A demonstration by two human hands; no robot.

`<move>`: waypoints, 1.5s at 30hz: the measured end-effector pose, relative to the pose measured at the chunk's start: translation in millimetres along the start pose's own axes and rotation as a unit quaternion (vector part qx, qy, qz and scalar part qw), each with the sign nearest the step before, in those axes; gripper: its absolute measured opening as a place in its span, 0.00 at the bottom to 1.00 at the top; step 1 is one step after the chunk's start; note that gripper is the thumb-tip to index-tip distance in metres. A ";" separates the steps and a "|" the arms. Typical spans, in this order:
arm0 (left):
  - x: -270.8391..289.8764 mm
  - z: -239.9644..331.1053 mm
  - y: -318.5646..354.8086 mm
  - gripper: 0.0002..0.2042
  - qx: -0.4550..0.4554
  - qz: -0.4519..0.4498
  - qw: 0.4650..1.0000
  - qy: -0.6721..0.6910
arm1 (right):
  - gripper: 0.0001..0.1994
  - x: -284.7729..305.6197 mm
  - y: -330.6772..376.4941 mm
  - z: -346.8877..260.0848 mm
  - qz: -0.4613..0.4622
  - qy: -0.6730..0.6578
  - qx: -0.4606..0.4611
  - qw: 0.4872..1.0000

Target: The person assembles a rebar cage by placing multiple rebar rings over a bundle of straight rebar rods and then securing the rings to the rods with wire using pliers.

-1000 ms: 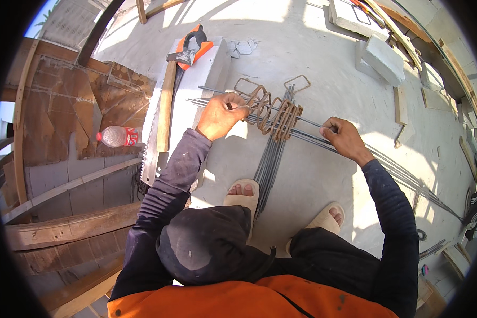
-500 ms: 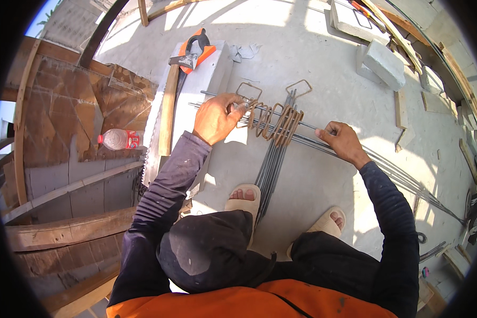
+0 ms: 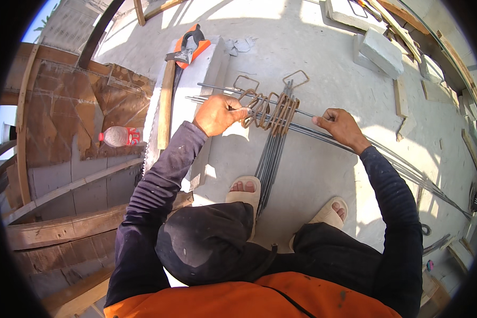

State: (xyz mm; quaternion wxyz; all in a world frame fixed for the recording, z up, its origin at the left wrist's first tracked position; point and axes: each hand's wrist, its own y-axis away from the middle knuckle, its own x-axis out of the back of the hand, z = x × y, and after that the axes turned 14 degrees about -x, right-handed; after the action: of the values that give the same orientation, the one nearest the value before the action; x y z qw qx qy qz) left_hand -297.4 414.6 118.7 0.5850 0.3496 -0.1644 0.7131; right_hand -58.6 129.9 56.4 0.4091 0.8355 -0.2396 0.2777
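Stirrups are rusty brown, rods grey, the saw handle orange and black.

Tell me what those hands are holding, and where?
The right hand pinches a grey rod right of the rusty rings. The left hand is at the leftmost rings; what it grips is hidden.

Right hand closer to stirrups
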 end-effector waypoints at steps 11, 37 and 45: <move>-27.6 -8.5 -9.4 0.14 -0.124 0.040 0.989 -0.077 | 0.27 -5.6 -4.6 12.2 0.026 -0.045 0.038 0.998; -35.4 13.2 -20.9 0.13 -0.128 0.082 0.982 -0.113 | 0.30 -0.6 -3.0 3.3 -0.010 0.006 -0.003 1.000; -49.8 -15.7 2.7 0.06 -0.047 0.046 0.998 0.017 | 0.30 -1.1 -3.2 1.7 -0.034 0.002 -0.006 0.999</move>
State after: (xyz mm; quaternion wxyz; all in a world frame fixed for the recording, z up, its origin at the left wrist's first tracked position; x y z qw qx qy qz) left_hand -301.2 388.2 73.7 0.5700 0.3015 -0.2040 0.7366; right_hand -56.9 130.4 53.1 0.4240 0.8401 -0.2116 0.2639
